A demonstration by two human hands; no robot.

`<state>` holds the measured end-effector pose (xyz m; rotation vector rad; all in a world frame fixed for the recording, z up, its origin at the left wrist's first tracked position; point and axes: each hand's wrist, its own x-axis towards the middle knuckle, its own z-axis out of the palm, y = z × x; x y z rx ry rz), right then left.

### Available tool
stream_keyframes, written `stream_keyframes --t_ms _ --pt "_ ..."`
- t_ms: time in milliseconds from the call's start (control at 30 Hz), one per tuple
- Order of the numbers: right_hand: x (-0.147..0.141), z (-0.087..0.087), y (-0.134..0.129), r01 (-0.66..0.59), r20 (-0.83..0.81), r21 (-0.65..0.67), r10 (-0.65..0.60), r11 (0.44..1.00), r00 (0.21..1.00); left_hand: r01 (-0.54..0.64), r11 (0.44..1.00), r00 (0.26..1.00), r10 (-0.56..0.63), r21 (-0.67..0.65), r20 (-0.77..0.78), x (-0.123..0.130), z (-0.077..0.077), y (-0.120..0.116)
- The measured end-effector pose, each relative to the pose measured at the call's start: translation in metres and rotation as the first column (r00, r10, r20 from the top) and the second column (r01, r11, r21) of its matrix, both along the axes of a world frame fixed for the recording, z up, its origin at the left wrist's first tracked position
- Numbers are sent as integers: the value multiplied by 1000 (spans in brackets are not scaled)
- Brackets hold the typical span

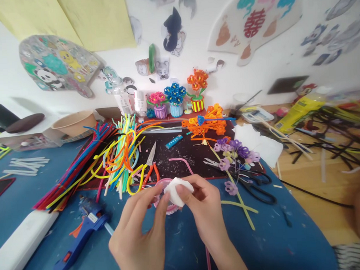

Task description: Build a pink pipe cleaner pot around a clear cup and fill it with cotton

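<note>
Above the near edge of the mat, I hold a crumpled white piece [178, 193], perhaps foam or paper, between both hands. My right hand [206, 205] pinches it with the thumb on top. My left hand [141, 219] curls around a round pink pipe-cleaner piece [172, 211] with a ridged rim, its thumb tip touching the white piece. The white piece covers much of the pink one, so its inside is hidden. A pink pipe cleaner [182, 161] sticks up behind my hands.
A blue glue gun [94, 221] lies at the left, near bundled pipe cleaners [77, 166]. Orange-handled scissors [151, 161] and black scissors [255, 185] rest on the mat. Purple flowers [233, 149] lie at right; small flower pots [176, 107] stand by the wall.
</note>
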<state>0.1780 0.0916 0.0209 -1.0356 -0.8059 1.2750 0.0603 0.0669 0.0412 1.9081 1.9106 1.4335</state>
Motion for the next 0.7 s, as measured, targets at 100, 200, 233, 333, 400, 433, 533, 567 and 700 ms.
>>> stream_keyframes --t_ms 100,200,233,333,400,433,533,567,700 --pt "-2 0 -1 2 -18 -11 -2 1000 1000 61 997 991 -54 -55 122 3 1 -2" --pt "-4 0 -4 -9 -34 -8 9 1000 999 161 960 902 -48 -230 429 2 4 -2" --pt "-4 0 -6 -10 -30 4 11 1000 999 203 938 863 -36 -281 503 1 5 -2" --pt "-5 -2 -17 17 11 92 -18 996 1000 314 882 792 -38 -352 610 -6 10 -7" --pt "-6 -4 -26 46 56 151 -55 988 997 394 842 765 -78 -368 639 -11 13 -11" --pt "-8 -6 -30 56 77 155 -69 986 995 432 816 759 -100 -384 643 -14 13 -13" --pt "-11 -9 -36 50 140 70 -60 996 988 465 758 795 -131 -458 592 -24 11 -11" --pt "-11 -9 -34 36 166 32 -40 999 985 443 760 821 -131 -476 555 -27 9 -8" --pt "-8 -5 -13 -66 288 -42 75 997 955 308 825 915 -122 -473 383 -32 0 13"
